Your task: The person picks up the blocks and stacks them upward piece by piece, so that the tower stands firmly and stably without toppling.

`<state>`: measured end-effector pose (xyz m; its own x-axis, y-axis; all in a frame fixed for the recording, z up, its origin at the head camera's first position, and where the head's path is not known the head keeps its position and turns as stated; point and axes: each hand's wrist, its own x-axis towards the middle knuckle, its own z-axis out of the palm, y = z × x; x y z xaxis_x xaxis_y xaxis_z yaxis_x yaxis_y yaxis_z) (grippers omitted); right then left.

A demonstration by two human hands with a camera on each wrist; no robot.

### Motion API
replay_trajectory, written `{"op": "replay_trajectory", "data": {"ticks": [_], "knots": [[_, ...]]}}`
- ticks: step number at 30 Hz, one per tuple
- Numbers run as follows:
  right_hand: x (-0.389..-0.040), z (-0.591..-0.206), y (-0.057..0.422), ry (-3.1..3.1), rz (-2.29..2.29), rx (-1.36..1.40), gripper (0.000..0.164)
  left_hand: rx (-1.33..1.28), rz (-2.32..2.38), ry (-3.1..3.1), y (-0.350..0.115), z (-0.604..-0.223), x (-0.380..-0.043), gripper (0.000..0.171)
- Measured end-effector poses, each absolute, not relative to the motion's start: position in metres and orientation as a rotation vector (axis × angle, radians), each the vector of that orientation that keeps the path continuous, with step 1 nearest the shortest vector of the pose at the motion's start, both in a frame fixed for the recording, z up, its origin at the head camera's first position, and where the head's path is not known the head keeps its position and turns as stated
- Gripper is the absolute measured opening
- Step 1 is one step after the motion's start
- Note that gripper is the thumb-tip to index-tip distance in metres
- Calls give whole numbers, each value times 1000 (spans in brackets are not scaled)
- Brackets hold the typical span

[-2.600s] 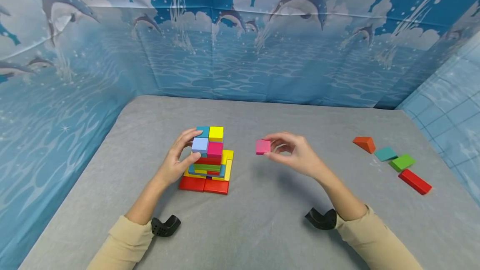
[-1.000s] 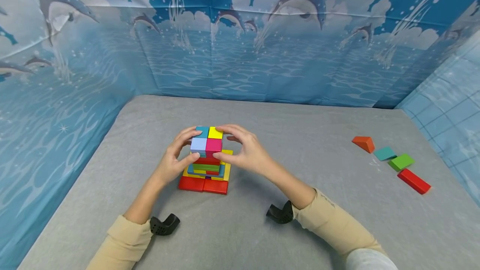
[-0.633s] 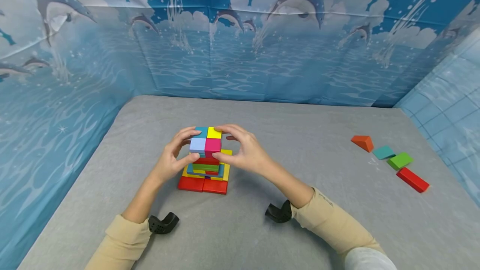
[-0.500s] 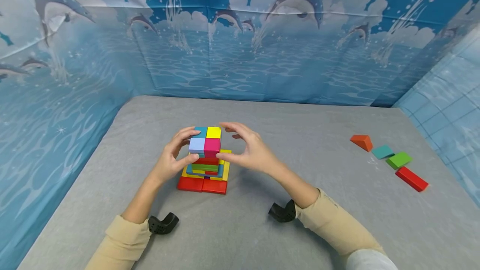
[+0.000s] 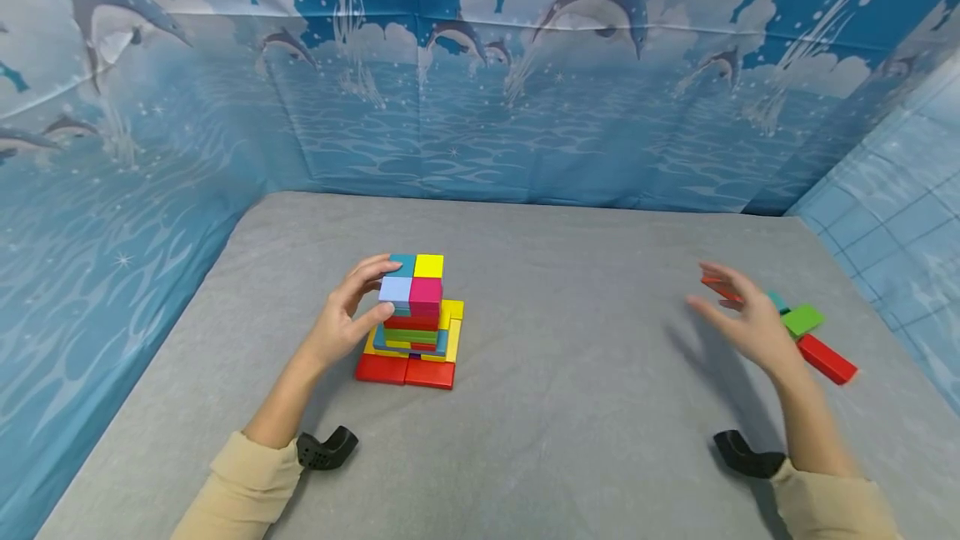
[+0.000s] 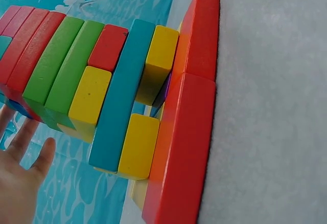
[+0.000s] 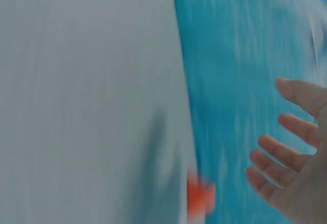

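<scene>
A tower of coloured wooden blocks [image 5: 411,336] stands left of the middle in the head view, red slabs at its foot. Teal, yellow, light blue and magenta blocks [image 5: 426,290] make up its top. My left hand [image 5: 345,311] holds the tower's upper left side, thumb at the front and fingers toward the back. Over at the right, my right hand [image 5: 750,323] is above the grey cloth, thumb and fingers apart with nothing between them. It is nearest an orange triangular block [image 5: 718,286], partly hidden by its fingers; that block is a blur in the right wrist view.
Beside the right hand lie a partly hidden teal block [image 5: 777,301], a green block [image 5: 804,320] and a red block [image 5: 827,359]. A blue dolphin-print curtain [image 5: 480,132] hangs behind the grey-covered table [image 5: 555,440]. Each wrist carries a black curved mount [image 5: 327,448].
The right hand brought a pink block to the tower's front right, let go and moved far right to the loose blocks. The left hand stayed on the tower.
</scene>
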<state>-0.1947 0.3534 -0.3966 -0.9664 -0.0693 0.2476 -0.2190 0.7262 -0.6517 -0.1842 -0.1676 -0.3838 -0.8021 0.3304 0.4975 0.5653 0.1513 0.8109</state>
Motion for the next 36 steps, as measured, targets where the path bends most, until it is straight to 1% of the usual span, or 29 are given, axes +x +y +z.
{"op": "replay_trajectory", "data": {"ticks": [3,5,7,9,13,18,22,26,28,31,34,36], "knots": [[-185,-423,428,-2754,908,69,59,-877,-1713,-2223,-168,-384,-184,50],[-176,-440,467,-2754,834,-36,60,-881,-1718,-2219,-168,-383,-184,49],[-165,-451,492,-2769,786,-132,60,-886,-1720,-2217,-168,-383,-184,48],[-153,-454,504,-2805,793,-206,62,-893,-1721,-2216,-168,-383,-184,47],[-134,-451,507,-2899,758,-319,66,-899,-1722,-2214,-169,-384,-184,47],[-123,-447,504,-2941,775,-446,67,-904,-1722,-2213,-168,-384,-184,49],[-122,-450,504,-2907,749,-464,63,-895,-1718,-2212,-168,-384,-184,52],[-123,-452,504,-2886,736,-457,55,-877,-1715,-2223,-163,-371,-176,51],[-124,-453,504,-2883,746,-445,53,-868,-1714,-2234,-161,-364,-172,50],[-128,-447,498,-2914,747,-409,56,-858,-1715,-2245,-159,-358,-168,49],[-136,-432,482,-2928,806,-280,57,-845,-1716,-2260,-159,-357,-168,49],[-143,-417,462,-2903,871,-129,51,-839,-1718,-2265,-159,-357,-168,49]]}}
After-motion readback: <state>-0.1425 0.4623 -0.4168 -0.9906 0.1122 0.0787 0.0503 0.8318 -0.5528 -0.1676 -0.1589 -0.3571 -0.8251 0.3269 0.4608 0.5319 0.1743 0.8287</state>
